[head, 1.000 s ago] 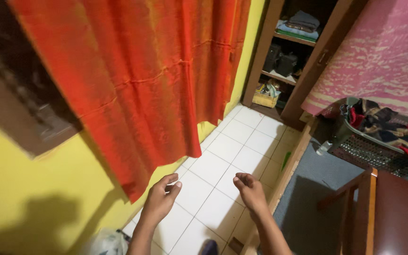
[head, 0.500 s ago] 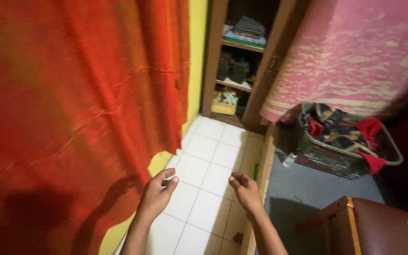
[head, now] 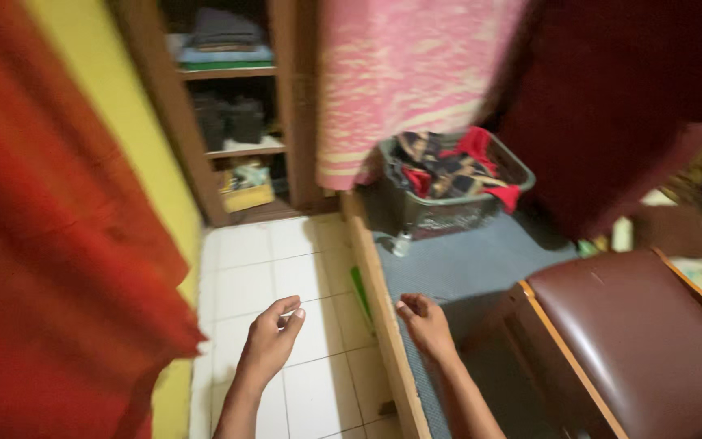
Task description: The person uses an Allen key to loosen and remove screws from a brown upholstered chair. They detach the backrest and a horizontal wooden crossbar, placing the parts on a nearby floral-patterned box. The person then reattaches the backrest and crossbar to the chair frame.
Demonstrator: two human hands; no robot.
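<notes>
small yellowish box (head: 247, 196) on the cupboard's bottom shelf, clear plastic bottle (head: 401, 242) beside the laundry basket

Home bedroom: grey plastic laundry basket (head: 448, 213) sitting ahead, wooden shelf of folded clothes (head: 225, 57) standing beyond.

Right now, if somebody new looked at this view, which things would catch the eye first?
Probably the bright orange-red curtain filling the left side, against a yellow wall. Next, the pink patterned cloth hanging at top centre, above a grey laundry basket full of clothes. Low in the middle, the left hand and right hand hang empty.
</notes>
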